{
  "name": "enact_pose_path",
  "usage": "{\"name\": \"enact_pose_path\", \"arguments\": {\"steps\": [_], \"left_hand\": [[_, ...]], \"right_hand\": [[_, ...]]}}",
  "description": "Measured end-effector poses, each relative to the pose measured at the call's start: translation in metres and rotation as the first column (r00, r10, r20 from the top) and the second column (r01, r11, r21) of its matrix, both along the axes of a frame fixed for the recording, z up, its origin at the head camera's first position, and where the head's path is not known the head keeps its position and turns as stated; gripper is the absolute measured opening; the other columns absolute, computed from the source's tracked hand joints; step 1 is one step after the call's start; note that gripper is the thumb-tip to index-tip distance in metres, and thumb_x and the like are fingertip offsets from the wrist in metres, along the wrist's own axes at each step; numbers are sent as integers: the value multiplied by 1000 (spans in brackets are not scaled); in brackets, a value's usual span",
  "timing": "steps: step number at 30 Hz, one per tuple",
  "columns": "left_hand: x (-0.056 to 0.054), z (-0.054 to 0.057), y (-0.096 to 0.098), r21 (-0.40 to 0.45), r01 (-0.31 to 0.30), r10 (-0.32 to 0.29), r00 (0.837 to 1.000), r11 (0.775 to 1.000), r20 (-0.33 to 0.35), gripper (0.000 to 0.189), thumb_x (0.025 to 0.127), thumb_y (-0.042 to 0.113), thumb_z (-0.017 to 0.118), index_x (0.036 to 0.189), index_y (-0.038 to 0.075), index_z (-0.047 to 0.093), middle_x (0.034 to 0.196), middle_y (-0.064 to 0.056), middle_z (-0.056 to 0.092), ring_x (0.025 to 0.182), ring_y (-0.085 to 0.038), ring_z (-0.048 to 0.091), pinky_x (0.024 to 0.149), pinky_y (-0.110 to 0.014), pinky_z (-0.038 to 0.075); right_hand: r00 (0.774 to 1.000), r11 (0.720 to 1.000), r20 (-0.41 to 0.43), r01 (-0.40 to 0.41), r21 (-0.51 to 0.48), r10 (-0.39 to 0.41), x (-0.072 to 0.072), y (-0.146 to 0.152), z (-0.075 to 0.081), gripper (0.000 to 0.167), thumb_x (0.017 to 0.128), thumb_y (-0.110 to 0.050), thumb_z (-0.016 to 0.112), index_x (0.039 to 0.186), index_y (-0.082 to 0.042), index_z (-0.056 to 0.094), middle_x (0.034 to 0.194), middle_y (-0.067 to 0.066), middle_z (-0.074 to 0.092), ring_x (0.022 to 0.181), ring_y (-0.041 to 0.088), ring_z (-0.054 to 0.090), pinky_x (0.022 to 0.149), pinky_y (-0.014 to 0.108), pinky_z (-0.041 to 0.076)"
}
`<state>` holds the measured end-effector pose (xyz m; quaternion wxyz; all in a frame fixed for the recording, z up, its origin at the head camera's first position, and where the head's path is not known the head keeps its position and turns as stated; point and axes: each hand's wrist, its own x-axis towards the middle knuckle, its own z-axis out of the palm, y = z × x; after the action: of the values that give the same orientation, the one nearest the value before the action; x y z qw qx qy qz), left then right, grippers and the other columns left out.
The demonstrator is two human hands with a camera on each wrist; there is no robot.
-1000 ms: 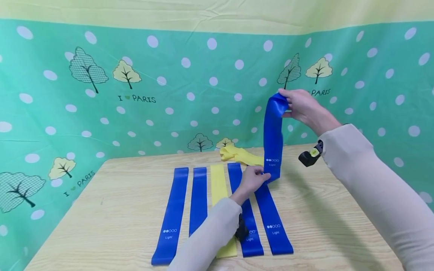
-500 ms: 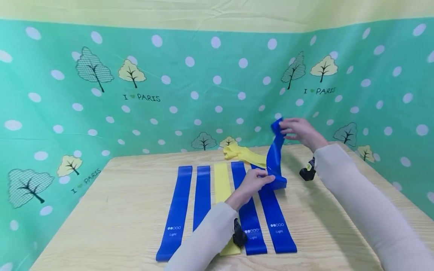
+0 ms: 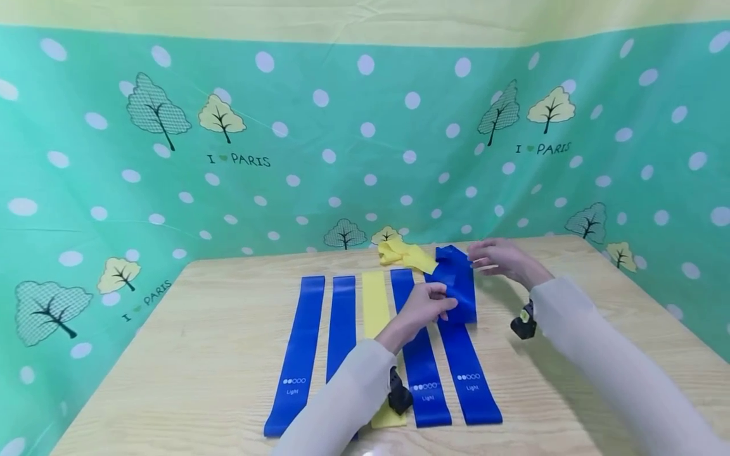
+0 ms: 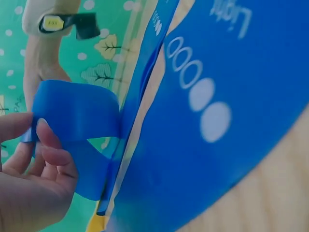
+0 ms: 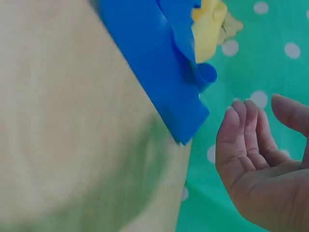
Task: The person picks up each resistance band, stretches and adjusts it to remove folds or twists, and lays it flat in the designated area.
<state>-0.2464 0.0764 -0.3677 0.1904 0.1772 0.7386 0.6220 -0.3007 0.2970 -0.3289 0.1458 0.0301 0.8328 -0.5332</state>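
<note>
My left hand (image 3: pixel 424 305) pinches a blue resistance band (image 3: pixel 461 288) between thumb and fingers. The band is folded over itself in a loose loop, above the far end of a flat blue band (image 3: pixel 469 380) printed "Light". In the left wrist view the loop (image 4: pixel 77 108) bulges beyond the fingertips. My right hand (image 3: pixel 504 259) is just right of the loop's far end, fingers loosely bent. The right wrist view shows that hand (image 5: pixel 260 164) holding nothing, a gap between it and the blue band (image 5: pixel 149 63).
More bands lie in a row on the wooden table (image 3: pixel 188 354): a blue one (image 3: pixel 299 342), another blue one (image 3: pixel 342 316), a yellow one (image 3: pixel 374 297) and a further blue one (image 3: pixel 428 386). A crumpled yellow band (image 3: pixel 406 256) is at the back, before the green curtain (image 3: pixel 285 139).
The right hand held the blue band's upper end high; it has come down and let go. The band has dropped and folded over beside the left hand, which keeps its pinch.
</note>
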Motion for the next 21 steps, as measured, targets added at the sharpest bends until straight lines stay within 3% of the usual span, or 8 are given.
{"name": "enact_pose_path", "arguments": {"steps": [4,8,12,16,21], "left_hand": [[7,-1,-2,-48,-28,24,997,998,-69,30,91,13,63,68,14,43,63,2,47,61,-9,49,57,-20,36],[20,-3,-5,-96,-103,91,989,990,-117,38,90,12,65,63,15,38,54,5,32,50,-9,36,50,-21,26],[35,-1,-6,-146,-129,125,991,981,-39,34,91,16,63,64,14,43,53,4,35,48,-11,36,48,-22,26],[44,2,-6,-183,-101,113,992,978,55,26,95,22,57,73,9,56,58,1,58,48,-10,49,46,-21,31],[48,4,-6,-204,-66,87,992,977,93,36,97,27,55,66,13,45,69,-7,70,45,-11,60,42,-21,38]], "right_hand": [[999,999,-11,-30,37,30,21,-3,-4,48,101,-20,44,136,11,38,130,29,49,109,31,58,95,45,49],[998,997,5,-64,47,63,43,-9,-8,46,100,-20,45,133,12,41,118,23,57,97,23,62,84,40,53],[997,997,32,-78,29,77,63,-14,-15,42,99,-18,46,128,12,45,98,12,61,84,18,61,75,36,54],[996,997,45,-78,27,76,82,-16,-22,34,98,-13,46,120,13,50,82,4,58,72,15,60,66,33,54],[995,995,31,-98,-2,98,98,-24,-27,30,97,-10,46,115,13,52,80,4,56,68,14,60,63,32,55]]}}
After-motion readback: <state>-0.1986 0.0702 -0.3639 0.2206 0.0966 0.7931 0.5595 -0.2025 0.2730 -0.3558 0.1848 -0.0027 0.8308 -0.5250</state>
